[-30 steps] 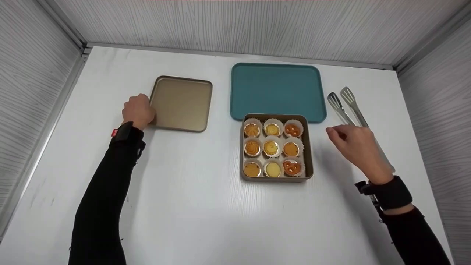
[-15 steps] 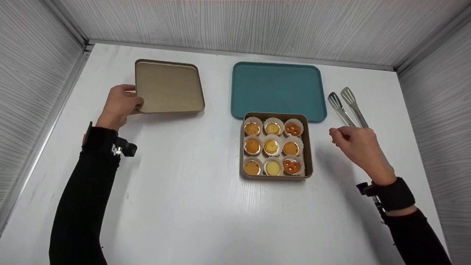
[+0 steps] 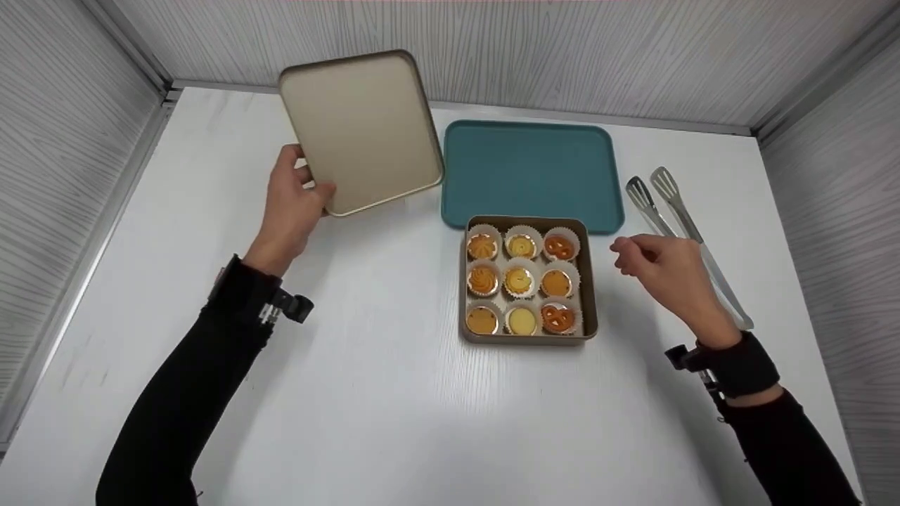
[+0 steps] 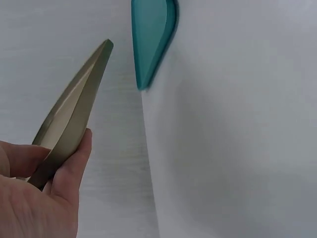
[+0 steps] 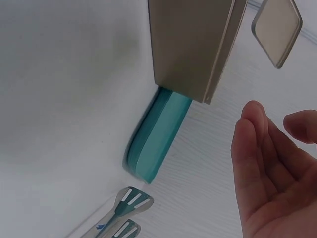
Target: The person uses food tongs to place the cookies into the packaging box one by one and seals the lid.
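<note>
My left hand point(image 3: 292, 204) pinches the lower left corner of a square gold tin lid point(image 3: 362, 133), thumb on its inner face. The lid is raised off the table and tilted, its inside facing me. In the left wrist view the lid point(image 4: 69, 114) shows nearly edge-on between thumb and fingers. My right hand point(image 3: 664, 274) hovers right of the gold tin point(image 3: 531, 341), holding nothing; the right wrist view shows its fingers point(image 5: 252, 148) loosely bent, thumb apart. Inside the tin, several cookies point(image 3: 519, 281) sit in white paper cups.
Behind the tin lies a teal tray point(image 3: 531, 172), partly overlapped by the tin in the head view. Metal tongs point(image 3: 685, 218) with slotted ends lie at the right, beneath my right hand's line. Grey wood-grain walls point(image 3: 492, 56) close the table's back and sides.
My left hand has lifted the lid from the table, first leftward, then up and to the right, tilting it upright. The right hand has shifted slightly left; tin, tray and tongs stay put.
</note>
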`<action>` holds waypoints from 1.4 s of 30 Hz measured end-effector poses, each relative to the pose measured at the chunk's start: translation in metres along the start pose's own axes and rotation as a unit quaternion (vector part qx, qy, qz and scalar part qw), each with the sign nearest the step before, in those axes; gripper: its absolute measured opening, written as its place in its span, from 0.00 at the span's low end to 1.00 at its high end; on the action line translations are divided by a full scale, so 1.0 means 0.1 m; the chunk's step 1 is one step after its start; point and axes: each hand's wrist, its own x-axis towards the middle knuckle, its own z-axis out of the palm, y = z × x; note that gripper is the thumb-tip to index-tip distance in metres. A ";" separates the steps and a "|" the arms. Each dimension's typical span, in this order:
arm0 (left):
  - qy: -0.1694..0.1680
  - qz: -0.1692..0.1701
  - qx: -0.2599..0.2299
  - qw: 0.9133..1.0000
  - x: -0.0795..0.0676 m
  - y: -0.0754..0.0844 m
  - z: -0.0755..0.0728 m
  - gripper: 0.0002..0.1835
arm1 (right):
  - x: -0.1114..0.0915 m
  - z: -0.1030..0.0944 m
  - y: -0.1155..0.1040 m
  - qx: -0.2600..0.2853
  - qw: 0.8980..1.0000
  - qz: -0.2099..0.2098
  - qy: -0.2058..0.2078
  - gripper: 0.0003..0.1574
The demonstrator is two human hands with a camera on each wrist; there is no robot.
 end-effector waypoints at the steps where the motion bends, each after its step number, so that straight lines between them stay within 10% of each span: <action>1: -0.001 0.019 0.004 1.000 -0.03 0.03 0.08 0.28 | 0.01 0.01 -0.03 0.007 1.000 0.006 -0.002 0.17; 8: -0.018 0.157 0.036 0.987 -0.27 0.14 0.54 0.25 | 0.05 0.09 -0.19 0.072 0.996 0.051 0.000 0.17; 14: -0.035 0.290 0.097 0.951 -0.46 0.15 0.81 0.18 | 0.10 0.14 -0.27 0.215 0.971 0.097 -0.037 0.27; 17: -0.047 0.373 0.125 0.918 -0.50 0.13 0.91 0.17 | 0.13 0.14 -0.30 0.315 0.937 0.138 -0.066 0.36; 24: -0.052 0.535 0.182 0.823 -0.55 0.08 1.06 0.22 | 0.19 0.10 -0.33 0.519 0.819 0.224 -0.100 0.41; 27: -0.057 0.577 0.199 0.790 -0.54 0.04 1.11 0.20 | 0.19 0.09 -0.34 0.557 0.789 0.230 -0.116 0.35; 31: -0.062 0.616 0.213 0.756 -0.51 0.00 1.16 0.17 | 0.16 0.07 -0.37 0.572 0.777 0.229 -0.130 0.30; 37: -0.060 0.618 0.206 0.756 -0.45 -0.02 1.19 0.17 | 0.14 0.07 -0.39 0.576 0.772 0.243 -0.118 0.27; 40: -0.049 0.587 0.193 0.784 -0.42 -0.01 1.19 0.21 | 0.12 0.11 -0.40 0.588 0.764 0.249 -0.097 0.27; 42: -0.042 0.539 0.178 0.822 -0.41 -0.01 1.18 0.26 | 0.11 0.15 -0.40 0.598 0.758 0.248 -0.076 0.28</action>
